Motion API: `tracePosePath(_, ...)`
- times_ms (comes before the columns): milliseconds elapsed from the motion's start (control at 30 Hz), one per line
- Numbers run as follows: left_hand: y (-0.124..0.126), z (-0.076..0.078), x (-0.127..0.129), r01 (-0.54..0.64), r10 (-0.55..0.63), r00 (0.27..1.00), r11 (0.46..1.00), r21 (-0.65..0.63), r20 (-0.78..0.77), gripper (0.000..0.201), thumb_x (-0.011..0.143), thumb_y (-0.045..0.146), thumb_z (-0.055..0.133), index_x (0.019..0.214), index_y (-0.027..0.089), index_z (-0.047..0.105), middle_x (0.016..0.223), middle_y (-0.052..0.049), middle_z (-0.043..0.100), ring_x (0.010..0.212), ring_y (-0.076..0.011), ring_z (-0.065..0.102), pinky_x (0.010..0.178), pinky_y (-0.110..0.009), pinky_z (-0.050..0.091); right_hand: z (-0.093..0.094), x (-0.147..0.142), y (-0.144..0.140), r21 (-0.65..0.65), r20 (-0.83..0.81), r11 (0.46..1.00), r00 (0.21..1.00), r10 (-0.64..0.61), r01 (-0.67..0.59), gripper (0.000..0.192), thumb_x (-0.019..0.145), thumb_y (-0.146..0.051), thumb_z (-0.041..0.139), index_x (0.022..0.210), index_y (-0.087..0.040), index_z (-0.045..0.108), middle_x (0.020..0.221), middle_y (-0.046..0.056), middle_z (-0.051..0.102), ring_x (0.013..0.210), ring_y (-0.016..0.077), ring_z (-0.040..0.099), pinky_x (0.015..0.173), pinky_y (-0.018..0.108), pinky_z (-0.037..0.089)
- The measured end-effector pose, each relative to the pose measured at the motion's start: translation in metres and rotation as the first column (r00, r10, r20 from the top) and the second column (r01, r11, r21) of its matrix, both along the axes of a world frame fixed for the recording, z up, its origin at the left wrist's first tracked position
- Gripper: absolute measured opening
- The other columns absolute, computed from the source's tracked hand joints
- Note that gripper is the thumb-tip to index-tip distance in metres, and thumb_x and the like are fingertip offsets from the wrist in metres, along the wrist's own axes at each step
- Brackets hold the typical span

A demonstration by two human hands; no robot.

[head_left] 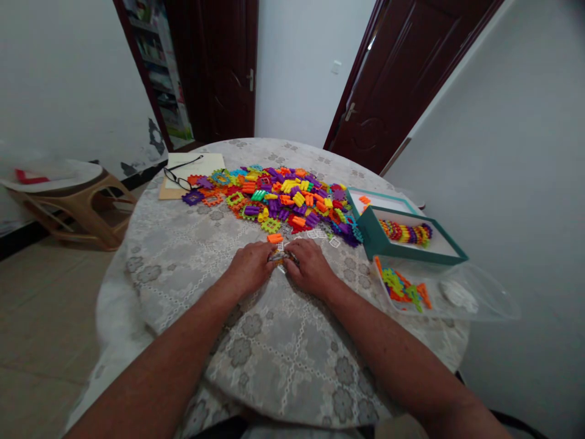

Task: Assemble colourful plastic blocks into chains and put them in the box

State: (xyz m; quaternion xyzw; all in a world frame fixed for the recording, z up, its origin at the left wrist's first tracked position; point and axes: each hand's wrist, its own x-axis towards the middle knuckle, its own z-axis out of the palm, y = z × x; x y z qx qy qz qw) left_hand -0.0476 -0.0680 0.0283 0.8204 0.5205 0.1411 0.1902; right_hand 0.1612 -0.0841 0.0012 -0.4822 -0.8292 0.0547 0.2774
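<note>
My left hand (254,266) and my right hand (309,266) meet over the near middle of the table, fingers closed and thumbs facing each other. Between their fingertips is a small item, mostly covered, with greyish and orange-yellow bits showing; its kind is unclear. Just beyond the fingers lies an orange ribbed plastic building piece (275,238). Small white square frames (335,242) are scattered past my right hand. Farther back spreads a heap of colourful plastic building pieces (292,194), some gear-edged plates, some ribbed connectors.
On the right stand a green box (372,235) with a multicoloured row of joined pieces (406,233) and a clear plastic tub (439,311) holding loose pieces. Glasses (177,178) rest on papers (201,161) at the back left. A stool (86,204) is beyond the table's left edge.
</note>
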Motion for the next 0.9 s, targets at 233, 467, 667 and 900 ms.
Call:
tracePosePath(233,-0.002,0.001,-0.002,0.003,-0.007,0.996,0.999,0.044,0.084,0.033,0.087,0.014,0.068,0.119,0.022,0.065,0.121,-0.009,0.071,0.114,-0.0243,0.067,0.097,-0.033,0.05,0.0,-0.001,0.0,-0.008,-0.009,1.0,1.0,0.023,-0.023,0.014,0.093,-0.022,0.066,0.107,-0.022,0.066,0.123,0.012,0.069,0.121,0.0294,0.055,0.107,0.047,0.042)
tracePosePath(467,-0.012,0.014,-0.004,0.012,-0.005,0.989,0.999,-0.043,0.149,0.035,0.088,0.02,0.069,0.121,0.023,0.06,0.11,-0.006,0.075,0.099,-0.0232,0.069,0.081,-0.031,0.049,0.0,-0.002,0.002,-0.009,-0.05,1.0,0.998,0.024,-0.024,0.018,0.082,-0.016,0.062,0.098,-0.023,0.059,0.1,0.008,0.066,0.102,0.0272,0.056,0.092,0.041,0.044)
tracePosePath(667,-0.009,0.012,-0.009,0.06,-0.056,0.983,0.998,-0.018,0.176,0.01,0.096,0.03,0.064,0.1,0.022,0.067,0.1,-0.005,0.075,0.092,-0.0215,0.068,0.079,-0.031,0.047,0.005,0.0,0.001,0.007,-0.127,0.993,0.985,0.121,-0.121,0.016,0.085,-0.02,0.063,0.1,-0.023,0.061,0.108,0.008,0.068,0.108,0.0271,0.059,0.099,0.043,0.045)
tracePosePath(900,-0.003,0.002,-0.012,0.041,-0.05,0.99,0.997,0.067,0.135,0.008,0.098,0.028,0.062,0.099,0.023,0.068,0.102,-0.005,0.075,0.095,-0.0219,0.068,0.083,-0.032,0.047,-0.007,0.012,0.023,0.106,-0.123,0.994,0.992,0.002,0.011,0.049,0.09,-0.012,0.05,0.138,-0.019,0.061,0.129,0.015,0.067,0.122,0.0288,0.058,0.111,0.049,0.046)
